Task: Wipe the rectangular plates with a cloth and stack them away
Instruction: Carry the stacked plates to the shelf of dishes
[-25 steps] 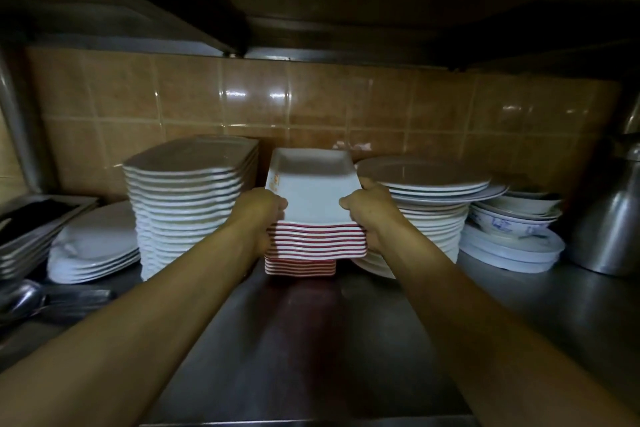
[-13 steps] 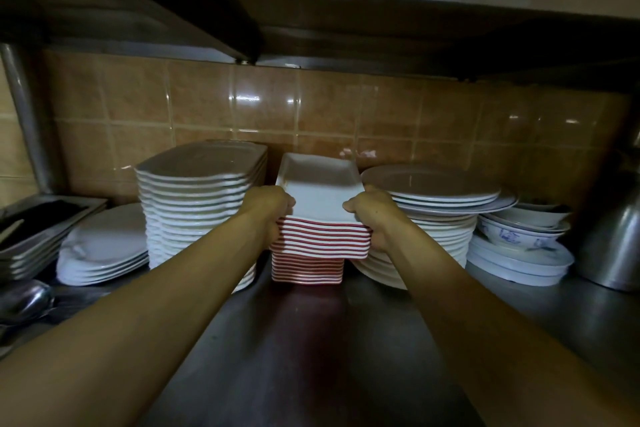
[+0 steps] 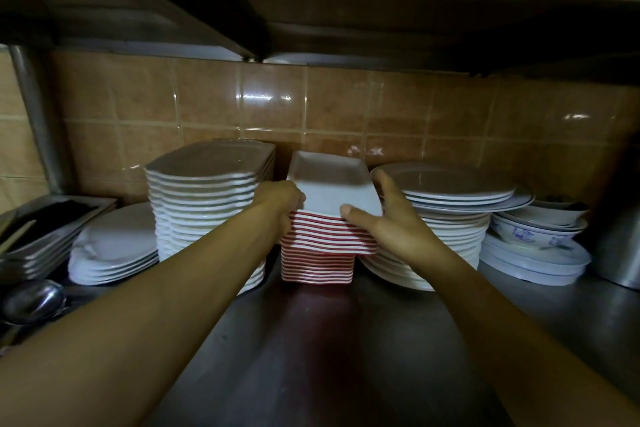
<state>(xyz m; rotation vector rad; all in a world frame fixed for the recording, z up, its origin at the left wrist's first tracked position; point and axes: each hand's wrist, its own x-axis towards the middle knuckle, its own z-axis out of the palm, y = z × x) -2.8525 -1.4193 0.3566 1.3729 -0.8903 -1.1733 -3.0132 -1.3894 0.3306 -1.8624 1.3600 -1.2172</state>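
A stack of rectangular plates [image 3: 332, 184], white on top with red-and-white edges, stands on the steel shelf [image 3: 311, 357] against the tiled wall. Its upper part sits shifted a little to the right of the lower part [image 3: 317, 269]. My left hand [image 3: 278, 204] grips the left side of the upper plates, fingers curled round their edge. My right hand [image 3: 389, 218] is at the right side with fingers spread and straight, thumb touching the front right corner. No cloth is in view.
A tall stack of white oblong plates [image 3: 207, 204] stands close on the left, flat white plates [image 3: 114, 246] beyond it. Round plates [image 3: 450, 191] crowd the right, then patterned bowls [image 3: 536, 232] and a steel pot [image 3: 620, 246]. Steel trays [image 3: 45, 229] and a ladle [image 3: 33, 298] lie far left. An upper shelf hangs low overhead.
My right hand has opened its grip on the stack's right side, fingers now spread. The upper plates have settled lower onto the stack. The left hand still holds.
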